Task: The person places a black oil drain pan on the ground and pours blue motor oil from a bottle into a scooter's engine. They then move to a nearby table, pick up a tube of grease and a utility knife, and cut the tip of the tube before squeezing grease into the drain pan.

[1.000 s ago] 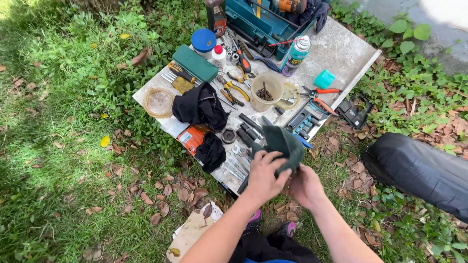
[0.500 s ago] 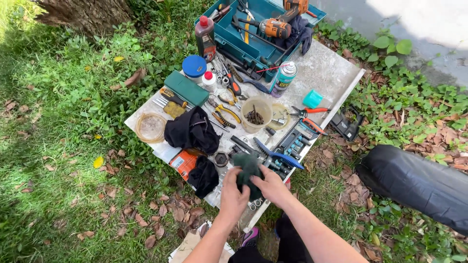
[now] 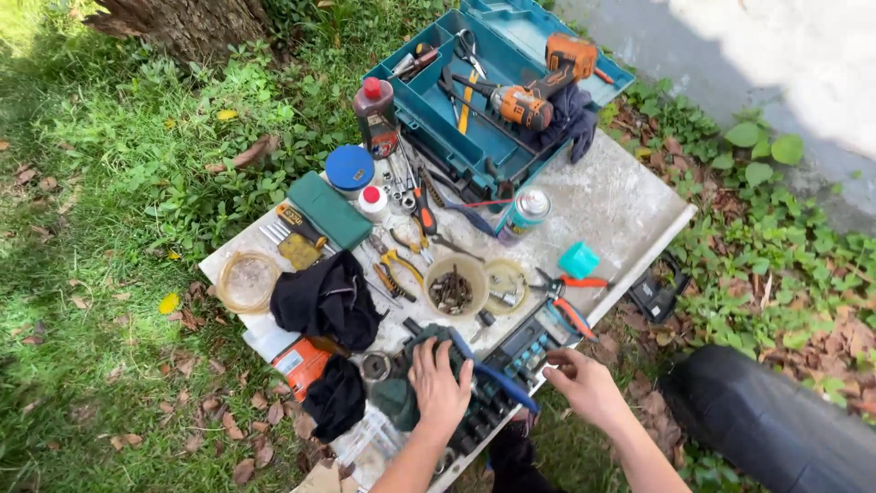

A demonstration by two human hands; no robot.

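Note:
My left hand (image 3: 438,383) lies palm down on a dark green cloth (image 3: 401,393) at the near edge of a grey slab (image 3: 620,201) set on the grass. A blue-handled tool (image 3: 497,379) lies just to its right, over a socket set tray (image 3: 511,365). My right hand (image 3: 584,383) hovers beside that tray at the slab's edge, fingers spread and holding nothing. A small tub of screws and bits (image 3: 453,288) stands just beyond my hands.
A teal tool case (image 3: 493,91) with an orange drill (image 3: 534,91) sits at the far end. Pliers (image 3: 397,269), a spray can (image 3: 525,215), black cloths (image 3: 324,301), a blue-lidded jar (image 3: 349,169) and a bottle (image 3: 374,110) crowd the slab. A black bag (image 3: 776,429) lies right.
My hands carried the green cloth down from in front of me onto the slab. My right hand let go and moved to the right; the left now presses the cloth flat.

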